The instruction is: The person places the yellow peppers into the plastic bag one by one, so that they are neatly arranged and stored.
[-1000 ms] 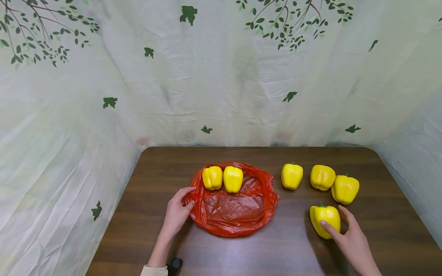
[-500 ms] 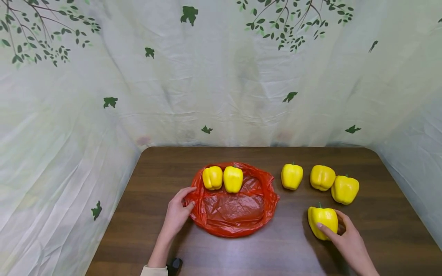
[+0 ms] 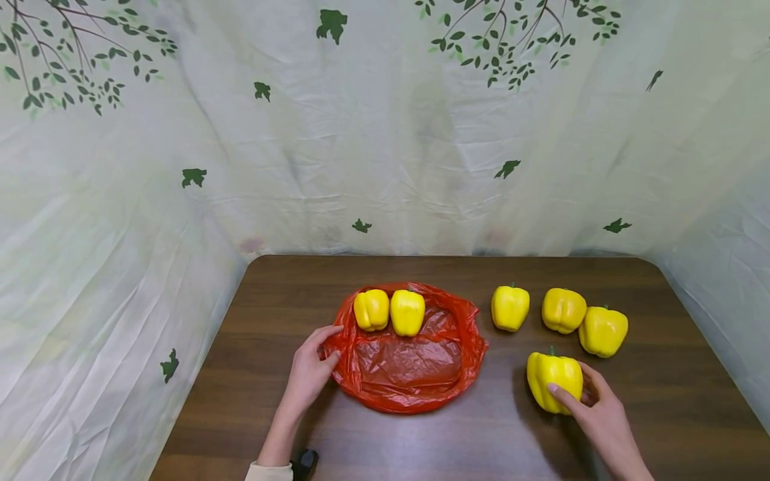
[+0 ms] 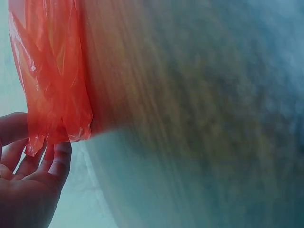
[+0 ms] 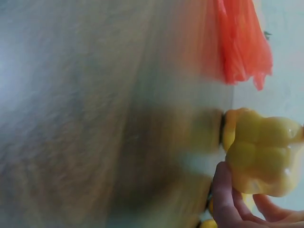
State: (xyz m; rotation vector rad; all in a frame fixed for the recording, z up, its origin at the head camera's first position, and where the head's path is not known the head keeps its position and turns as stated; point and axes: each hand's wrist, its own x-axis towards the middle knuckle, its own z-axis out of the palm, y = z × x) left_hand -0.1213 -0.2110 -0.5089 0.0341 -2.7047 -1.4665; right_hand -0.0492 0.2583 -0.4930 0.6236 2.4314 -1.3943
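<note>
Left grip (image 3: 309, 374) and right grip (image 3: 603, 413), fingers curved

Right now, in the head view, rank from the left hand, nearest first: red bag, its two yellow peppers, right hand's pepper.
1. Red bag, touching the left hand.
2. Left pepper, in the bag.
3. Right pepper, beside it.
4. Held pepper, in the right hand.

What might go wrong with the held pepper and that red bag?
The shiny pepper might slip, since the right hand grips only one side of it, seemingly off the table. The thin red bag could shift or tear if the left hand, holding its edge, pulls. The two peppers inside, side by side toward the back, might roll if the bag moves.
</note>
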